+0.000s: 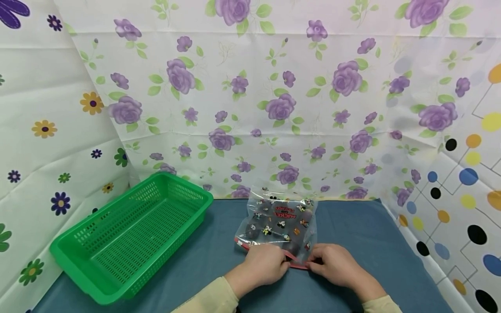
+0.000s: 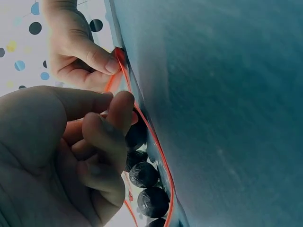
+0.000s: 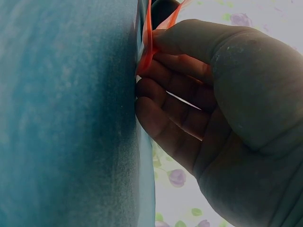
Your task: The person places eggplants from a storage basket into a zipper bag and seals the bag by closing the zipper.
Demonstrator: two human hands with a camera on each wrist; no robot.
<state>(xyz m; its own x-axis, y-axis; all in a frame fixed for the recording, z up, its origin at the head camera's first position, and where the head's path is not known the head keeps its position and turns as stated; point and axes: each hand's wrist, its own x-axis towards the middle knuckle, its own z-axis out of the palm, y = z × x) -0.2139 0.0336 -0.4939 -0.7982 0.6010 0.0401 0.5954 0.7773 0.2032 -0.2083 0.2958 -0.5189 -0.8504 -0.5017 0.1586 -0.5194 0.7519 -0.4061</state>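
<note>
A clear zip bag printed with small cartoon figures lies on the blue cloth, its red-edged mouth towards me. Dark round balls are inside, seen through the parted mouth in the left wrist view. My left hand pinches the upper red strip between thumb and fingertips near the middle of the mouth. At the right corner, my right hand pinches the end of the red strip between thumb and forefinger. Its other fingers curl loosely below, close to the cloth.
A green perforated plastic basket stands on the left of the blue cloth. Behind the work area hangs a white sheet with purple flowers; patterned sheets flank both sides.
</note>
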